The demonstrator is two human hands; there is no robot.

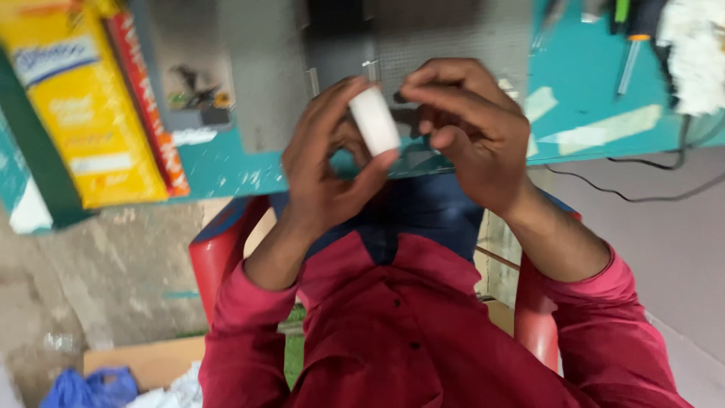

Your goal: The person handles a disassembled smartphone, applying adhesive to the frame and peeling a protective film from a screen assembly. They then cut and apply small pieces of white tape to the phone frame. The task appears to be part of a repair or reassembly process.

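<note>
White roll (374, 119) — small, cylinder-shaped, maybe tape — sits up in the air between both hands, just above the near edge of the teal table (226, 170). Left hand (328, 162) has it pinched: thumb pressing from below, fingers curled over the top, a firm closed grip around the roll. Right hand (468, 128) is right beside it, fingers bent and bunched with the tips at the roll's upper end; whether they actually grasp anything there, I cannot tell — the picture is blurred at that spot.

Room to move looks tight. Both hands hover over the table's front edge, with a grey panel (264, 68) lying flat on the table just beyond them. Off to the left side, a yellow box (83, 106) stands leaning with a red-edged box (147, 106) pressed against it, both near the table's edge. Far right, a white rag (691, 53) rests by a screwdriver (630, 45), and a black cable (642, 193) droops off the edge and trails away.

Below the hands, red sleeves and shirt fill the frame, with a red plastic chair (215, 261) showing at either side. Down on the floor at lower left, a cardboard box (147, 359) sits open-topped with a blue bag (91, 387) in front; what is inside is too blurred to say.
</note>
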